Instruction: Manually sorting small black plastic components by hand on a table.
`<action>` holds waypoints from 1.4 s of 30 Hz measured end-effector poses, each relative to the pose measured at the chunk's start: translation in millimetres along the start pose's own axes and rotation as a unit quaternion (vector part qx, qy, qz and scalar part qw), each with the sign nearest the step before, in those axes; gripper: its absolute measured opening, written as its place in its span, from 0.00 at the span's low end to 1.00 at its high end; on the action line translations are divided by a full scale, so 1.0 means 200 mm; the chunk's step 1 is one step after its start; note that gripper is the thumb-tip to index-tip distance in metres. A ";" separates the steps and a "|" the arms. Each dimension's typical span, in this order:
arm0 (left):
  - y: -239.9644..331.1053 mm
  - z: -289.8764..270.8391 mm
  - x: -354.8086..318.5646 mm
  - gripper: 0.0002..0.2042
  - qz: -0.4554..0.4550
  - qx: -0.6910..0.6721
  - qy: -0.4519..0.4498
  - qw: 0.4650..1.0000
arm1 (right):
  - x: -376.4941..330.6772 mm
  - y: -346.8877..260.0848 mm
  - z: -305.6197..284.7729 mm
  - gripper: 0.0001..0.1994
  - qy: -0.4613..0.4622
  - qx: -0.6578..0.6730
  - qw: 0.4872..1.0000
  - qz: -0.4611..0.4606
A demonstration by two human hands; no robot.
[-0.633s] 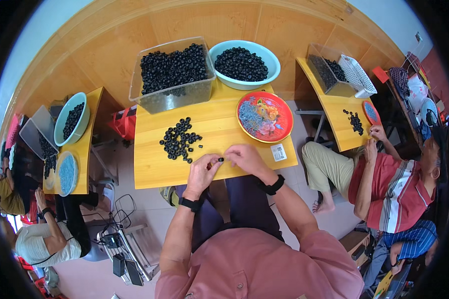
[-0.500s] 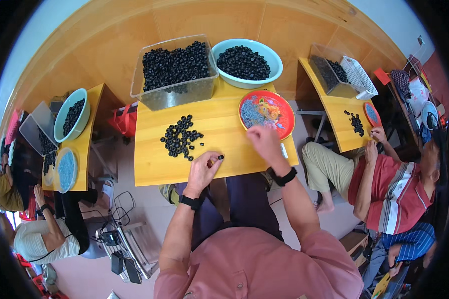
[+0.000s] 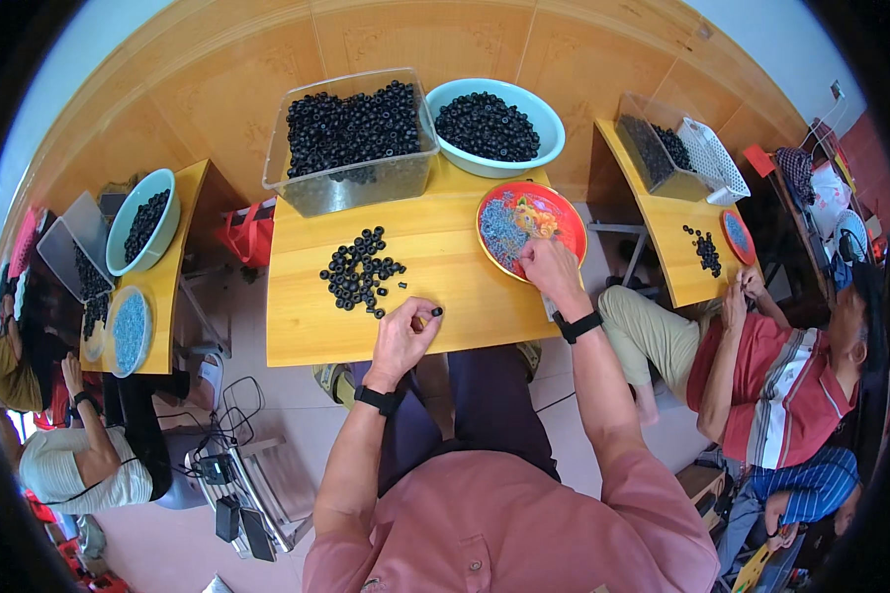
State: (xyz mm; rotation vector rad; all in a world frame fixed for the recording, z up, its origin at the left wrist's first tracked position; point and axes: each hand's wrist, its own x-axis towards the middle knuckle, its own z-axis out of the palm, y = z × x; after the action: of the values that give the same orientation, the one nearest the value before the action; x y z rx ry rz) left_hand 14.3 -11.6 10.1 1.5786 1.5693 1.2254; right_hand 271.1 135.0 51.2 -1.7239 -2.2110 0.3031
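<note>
At the table's front edge, my left hand (image 3: 403, 339) pinches a small black ring-shaped part (image 3: 437, 312) between thumb and fingertips. My right hand (image 3: 552, 267) reaches over the near rim of a red round plate (image 3: 570, 219) with a floral print. Its fingers are drawn together, and what they hold, if anything, is hidden. Many tiny blue-grey pieces (image 3: 502, 229) lie on the plate's left half. A loose pile of black ring-shaped parts (image 3: 358, 269) is spread on the wooden table (image 3: 445, 237), beyond my left hand.
Behind the pile stand a clear plastic bin (image 3: 351, 193) and a light-blue basin (image 3: 554, 148), both filled with black parts. People sit at similar tables on the left (image 3: 193, 212) and right (image 3: 663, 227). A metal stool with cables (image 3: 257, 484) stands lower left.
My right hand has moved slightly right and come down over the near edge of the red plate. My left hand keeps its place with the black part.
</note>
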 end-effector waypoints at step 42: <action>-0.03 0.03 0.01 0.10 -0.038 -0.005 0.044 0.998 | -0.28 -0.45 0.41 0.05 0.017 0.404 0.910 -0.089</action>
State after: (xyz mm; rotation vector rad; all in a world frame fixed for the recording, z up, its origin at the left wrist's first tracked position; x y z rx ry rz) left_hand 16.7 -7.1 3.4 1.4645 1.6600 1.2740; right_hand 170.9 60.2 -0.1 -1.0503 -1.7922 0.9684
